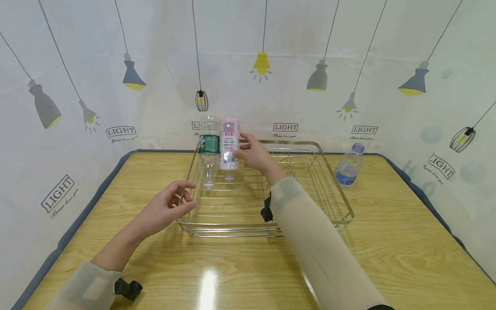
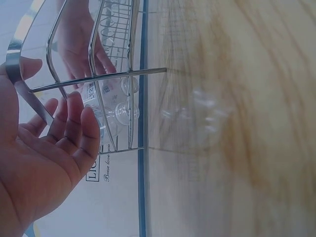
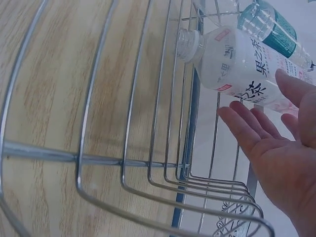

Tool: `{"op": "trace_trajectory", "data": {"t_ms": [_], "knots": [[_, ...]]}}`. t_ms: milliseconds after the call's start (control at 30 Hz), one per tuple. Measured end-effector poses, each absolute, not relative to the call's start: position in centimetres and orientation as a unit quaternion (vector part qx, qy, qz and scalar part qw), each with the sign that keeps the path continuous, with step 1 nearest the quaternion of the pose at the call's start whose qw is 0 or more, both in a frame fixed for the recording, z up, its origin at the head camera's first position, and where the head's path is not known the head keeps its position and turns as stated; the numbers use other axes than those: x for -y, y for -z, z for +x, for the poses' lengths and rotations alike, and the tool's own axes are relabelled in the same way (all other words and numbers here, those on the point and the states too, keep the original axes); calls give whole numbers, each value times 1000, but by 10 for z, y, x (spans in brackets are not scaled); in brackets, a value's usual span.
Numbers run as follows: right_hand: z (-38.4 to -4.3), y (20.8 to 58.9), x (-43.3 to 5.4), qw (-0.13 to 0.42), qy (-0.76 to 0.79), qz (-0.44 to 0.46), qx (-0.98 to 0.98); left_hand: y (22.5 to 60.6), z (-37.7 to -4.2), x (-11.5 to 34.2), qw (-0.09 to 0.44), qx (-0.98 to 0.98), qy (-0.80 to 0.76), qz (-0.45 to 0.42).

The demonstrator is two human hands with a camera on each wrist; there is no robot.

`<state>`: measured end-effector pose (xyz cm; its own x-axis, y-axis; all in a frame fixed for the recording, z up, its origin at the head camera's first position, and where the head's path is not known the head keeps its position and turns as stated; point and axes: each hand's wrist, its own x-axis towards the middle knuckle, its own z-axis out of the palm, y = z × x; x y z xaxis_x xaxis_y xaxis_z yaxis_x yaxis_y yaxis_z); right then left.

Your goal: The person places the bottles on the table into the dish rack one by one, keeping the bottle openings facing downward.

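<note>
A white-and-pink labelled bottle [image 1: 229,148] is stood upside down near the wire rack [image 1: 232,224]'s back-left corner, beside a green-labelled clear bottle [image 1: 209,144]. The right hand [image 1: 257,156] is spread alongside; contact cannot be told. The rack's left edge is loosely straddled by the left hand [image 1: 162,210], thumb and fingers apart.

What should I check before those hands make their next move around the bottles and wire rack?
1. Green-labelled bottle neck down in the wire rack: ok.
2. Pink-and-white bottle neck down beside it: ok.
3. Right hand free of the pink-and-white bottle: cannot tell; it is right beside it, fingers extended, but contact is unclear.
4. Left hand holding the rack firmly: cannot tell; it is at the left side, near the front corner.
5. Blue-labelled bottle standing outside the rack, to its right: ok.
</note>
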<state>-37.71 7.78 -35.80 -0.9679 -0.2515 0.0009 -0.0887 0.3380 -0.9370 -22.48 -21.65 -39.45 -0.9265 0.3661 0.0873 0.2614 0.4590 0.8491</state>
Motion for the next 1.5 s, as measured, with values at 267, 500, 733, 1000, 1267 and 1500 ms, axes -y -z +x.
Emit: {"op": "trace_trajectory", "data": {"t_ms": [267, 500, 733, 1000, 1267, 1500], "knots": [[-377, 342, -87, 6, 572, -86, -816, 394, -225, 214, 53, -851, -489, 185], [-363, 306, -92, -39, 653, -119, -747, 394, -225, 212, 52, -845, -498, 191], [-337, 275, -119, -42, 658, -161, -734, 394, -224, 213, 46, -842, -503, 191], [-313, 257, -178, -64, 614, -181, -766, 395, -225, 213, 42, -843, -501, 192], [-287, 254, -247, -96, 545, -153, -819, 399, -227, 216, 51, -840, -507, 185], [-274, 265, -309, -131, 518, -118, -837, 401, -228, 218, 53, -834, -515, 189]]}}
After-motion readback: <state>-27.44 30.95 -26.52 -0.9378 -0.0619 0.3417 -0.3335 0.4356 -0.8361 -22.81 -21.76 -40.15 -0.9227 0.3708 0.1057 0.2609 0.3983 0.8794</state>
